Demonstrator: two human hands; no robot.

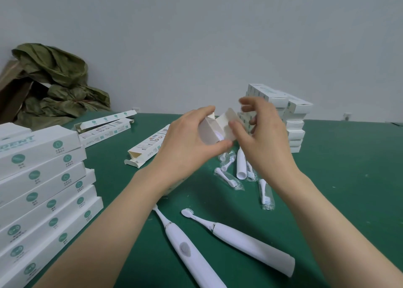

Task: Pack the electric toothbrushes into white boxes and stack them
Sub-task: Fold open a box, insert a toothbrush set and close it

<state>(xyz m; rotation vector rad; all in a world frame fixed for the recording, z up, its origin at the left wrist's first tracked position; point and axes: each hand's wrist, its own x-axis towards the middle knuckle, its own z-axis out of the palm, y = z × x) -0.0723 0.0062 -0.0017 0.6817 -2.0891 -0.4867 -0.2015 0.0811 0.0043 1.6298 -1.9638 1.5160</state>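
Observation:
My left hand (187,143) grips a white box (208,132) by its open end, held above the green table (338,178). The round white base of a toothbrush shows inside the opening. My right hand (259,135) pinches the box's end flap (231,121) between thumb and fingers. Two white electric toothbrushes (187,250) (246,239) lie on the table near me. Another handle (241,163) lies under my right hand among several bagged brush heads (229,178).
A stack of white boxes (43,191) stands at the left and another stack (292,121) at the back right. Open empty boxes (104,126) (146,150) lie at the back middle. A green bag (54,82) sits in the far left corner against the wall.

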